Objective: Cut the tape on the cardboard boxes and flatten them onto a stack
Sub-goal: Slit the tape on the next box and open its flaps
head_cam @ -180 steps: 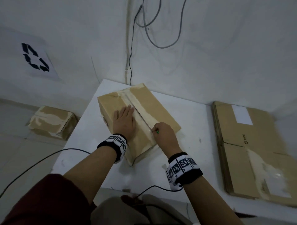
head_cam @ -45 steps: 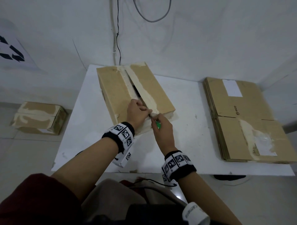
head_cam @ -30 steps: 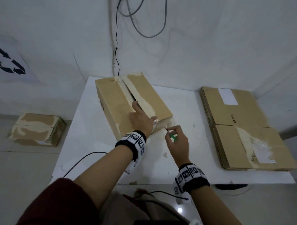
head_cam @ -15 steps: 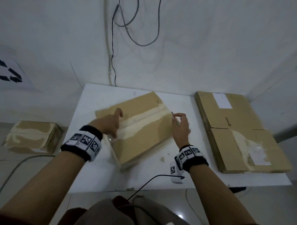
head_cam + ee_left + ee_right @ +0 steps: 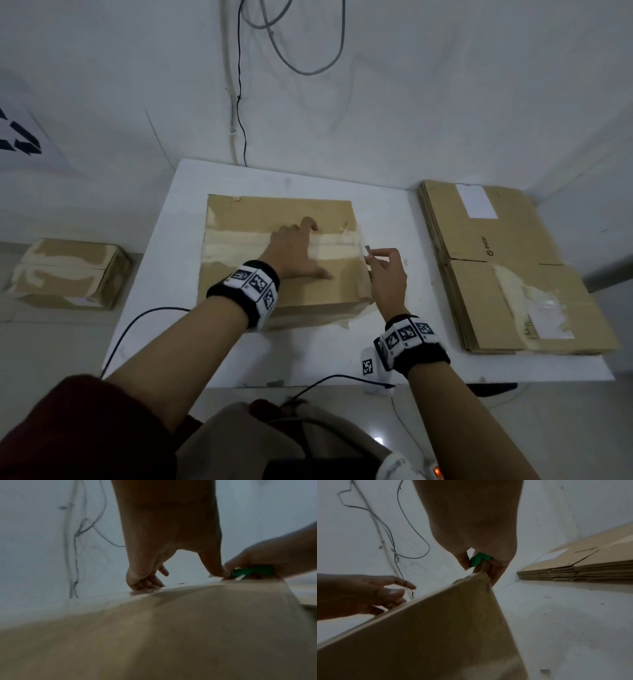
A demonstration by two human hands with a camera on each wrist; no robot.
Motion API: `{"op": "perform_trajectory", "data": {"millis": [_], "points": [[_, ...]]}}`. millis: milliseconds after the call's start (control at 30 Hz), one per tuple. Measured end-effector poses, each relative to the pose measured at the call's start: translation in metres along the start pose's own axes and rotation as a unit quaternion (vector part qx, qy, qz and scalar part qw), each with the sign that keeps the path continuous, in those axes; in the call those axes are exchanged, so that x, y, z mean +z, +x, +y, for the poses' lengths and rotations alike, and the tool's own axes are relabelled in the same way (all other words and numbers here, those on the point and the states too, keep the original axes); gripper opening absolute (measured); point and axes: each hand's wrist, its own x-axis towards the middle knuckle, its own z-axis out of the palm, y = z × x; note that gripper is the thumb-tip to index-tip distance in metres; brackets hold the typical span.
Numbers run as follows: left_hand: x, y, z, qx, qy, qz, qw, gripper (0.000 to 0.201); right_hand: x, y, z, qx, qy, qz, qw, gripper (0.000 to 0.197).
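A taped cardboard box (image 5: 274, 209) lies on the white table (image 5: 164, 274), its pale tape strip (image 5: 233, 245) running left to right across the top. My left hand (image 5: 294, 246) rests on the box top over the tape, fingers spread. My right hand (image 5: 373, 255) is at the box's right end and pinches a small green cutter (image 5: 479, 559). The cutter's blade (image 5: 368, 248) sits level with the tape at that edge. In the left wrist view the cutter (image 5: 252, 571) touches the box's far corner.
A stack of flattened boxes (image 5: 507, 267) lies on the table's right side, close to my right hand. Another taped box (image 5: 68, 274) sits on the floor at the left. Cables (image 5: 301, 51) hang on the wall behind. A black cable (image 5: 137, 325) hangs over the table's front left.
The box has been turned so its tape runs left to right. My left hand moved from the box's left end onto the top. My right hand brought the cutter to the right end.
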Motion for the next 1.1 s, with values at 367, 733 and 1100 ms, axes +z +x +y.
{"op": "perform_trajectory", "data": {"millis": [367, 733, 1100], "points": [[0.009, 0.002, 0.012, 0.011, -0.029, -0.022, 0.999, 0.094, -0.012, 0.052, -0.044, -0.163, -0.298, -0.119, 0.933, 0.005], [0.011, 0.011, 0.016, -0.009, 0.055, -0.039, 0.998, 0.080, -0.002, 0.074, -0.077, -0.229, -0.463, -0.210, 0.830, 0.010], [0.011, 0.010, 0.019, -0.018, 0.057, -0.032, 0.998, 0.086, 0.018, 0.072, -0.079, -0.294, -0.481, -0.251, 0.787, 0.010]]}}
